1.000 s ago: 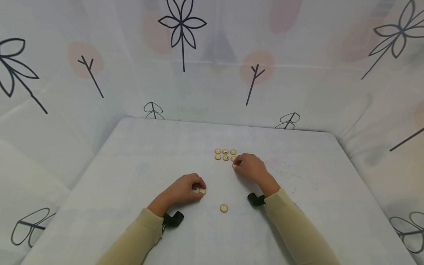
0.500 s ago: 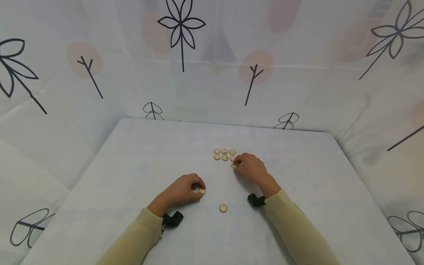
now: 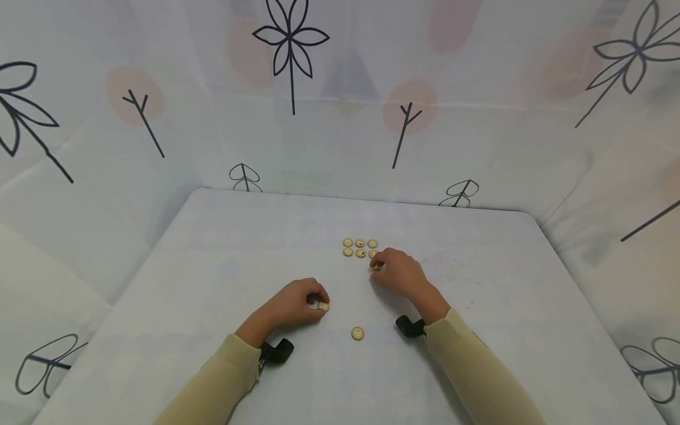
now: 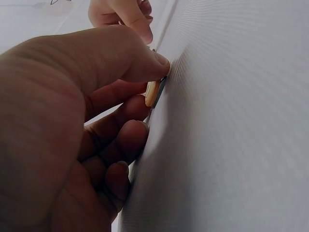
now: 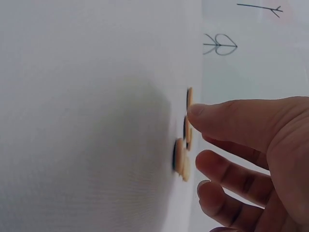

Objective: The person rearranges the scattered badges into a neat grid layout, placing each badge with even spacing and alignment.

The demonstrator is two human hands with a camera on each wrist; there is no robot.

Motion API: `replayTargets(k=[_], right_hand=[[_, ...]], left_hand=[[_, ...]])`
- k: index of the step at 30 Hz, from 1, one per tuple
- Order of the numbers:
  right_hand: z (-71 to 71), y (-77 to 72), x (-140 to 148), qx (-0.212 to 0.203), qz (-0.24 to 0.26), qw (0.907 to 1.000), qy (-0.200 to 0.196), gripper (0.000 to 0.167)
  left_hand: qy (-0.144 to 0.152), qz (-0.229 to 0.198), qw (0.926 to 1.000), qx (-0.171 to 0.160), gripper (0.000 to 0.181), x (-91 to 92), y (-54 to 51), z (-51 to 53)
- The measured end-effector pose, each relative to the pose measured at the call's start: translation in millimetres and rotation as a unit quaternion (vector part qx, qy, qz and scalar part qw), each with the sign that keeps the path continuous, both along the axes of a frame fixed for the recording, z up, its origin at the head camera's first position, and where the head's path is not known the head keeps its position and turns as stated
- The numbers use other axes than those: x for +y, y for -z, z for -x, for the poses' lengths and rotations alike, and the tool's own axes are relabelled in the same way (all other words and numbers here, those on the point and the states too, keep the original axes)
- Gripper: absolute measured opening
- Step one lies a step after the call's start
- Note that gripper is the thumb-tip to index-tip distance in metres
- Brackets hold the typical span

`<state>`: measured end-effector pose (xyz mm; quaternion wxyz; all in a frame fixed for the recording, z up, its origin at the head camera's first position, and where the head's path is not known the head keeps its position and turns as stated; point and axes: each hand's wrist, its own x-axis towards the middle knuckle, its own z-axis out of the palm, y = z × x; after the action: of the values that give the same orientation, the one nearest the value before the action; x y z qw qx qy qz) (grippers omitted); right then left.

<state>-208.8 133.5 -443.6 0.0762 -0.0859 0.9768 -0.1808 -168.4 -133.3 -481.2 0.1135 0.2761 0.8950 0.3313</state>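
My left hand [image 3: 287, 304] pinches a pale round button [image 3: 323, 307] between thumb and finger, low over the white table. In the left wrist view this button [image 4: 151, 93] stands near the cloth, partly hidden by the thumb. My right hand [image 3: 402, 273] hovers beside a small group of buttons [image 3: 360, 243] laid in rows, its thumb and fingers parted. Just below the group's right end, one button [image 3: 376, 268] lies between those parted fingers, mostly covered in the head view. The right wrist view shows buttons [image 5: 178, 155] lying on the cloth, apart from the fingertips.
Another button [image 3: 358, 333] lies alone nearer the front, between the two forearms. A white cloth covers the table [image 3: 255, 236]. Behind and at the sides hangs a patterned sheet [image 3: 340, 147] with flower and twig drawings.
My right thumb has parted from the button at the group's right end, and the hand has shifted slightly toward the front. The left hand stays in place with its button.
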Motion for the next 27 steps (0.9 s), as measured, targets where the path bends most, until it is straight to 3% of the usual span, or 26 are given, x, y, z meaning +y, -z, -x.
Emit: replayTargets(k=[10, 27], right_hand=[[-8.0, -1.1, -5.1, -0.017, -0.006, 0.9997, -0.018, 0.020], [-21.8, -6.2, -9.1, -0.047, 0.000, 0.9956, -0.080, 0.023]], left_hand=[[-0.004, -0.002, 1.0000, -0.007, 0.010, 0.5, 0.2, 0.1], [-0.006, 0.007, 0.9999, -0.007, 0.010, 1.4, -0.4, 0.4]])
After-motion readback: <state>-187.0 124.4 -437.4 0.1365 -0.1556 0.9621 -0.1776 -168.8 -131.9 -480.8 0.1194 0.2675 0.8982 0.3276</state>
